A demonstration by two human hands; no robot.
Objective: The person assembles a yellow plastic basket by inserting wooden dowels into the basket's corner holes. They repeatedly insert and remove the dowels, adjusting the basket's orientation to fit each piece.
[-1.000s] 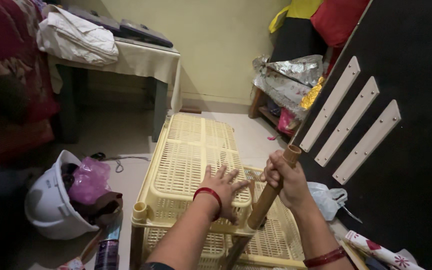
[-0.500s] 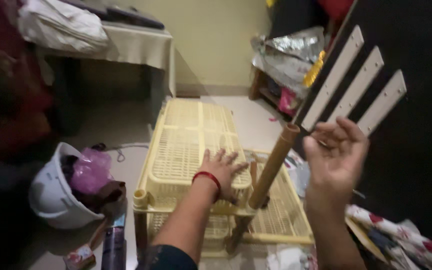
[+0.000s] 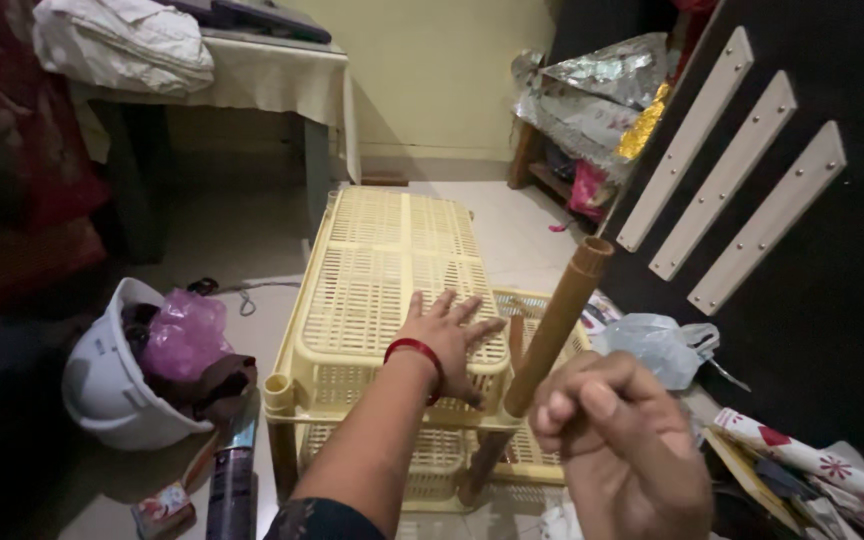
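Your left hand [image 3: 449, 338] lies flat, fingers spread, on the top shelf of the yellow rack [image 3: 372, 285] at centre frame. Your right hand [image 3: 624, 450], lower right, is curled into a loose fist holding nothing, just beside the brown pole [image 3: 558, 325] standing tilted in the rack's corner.
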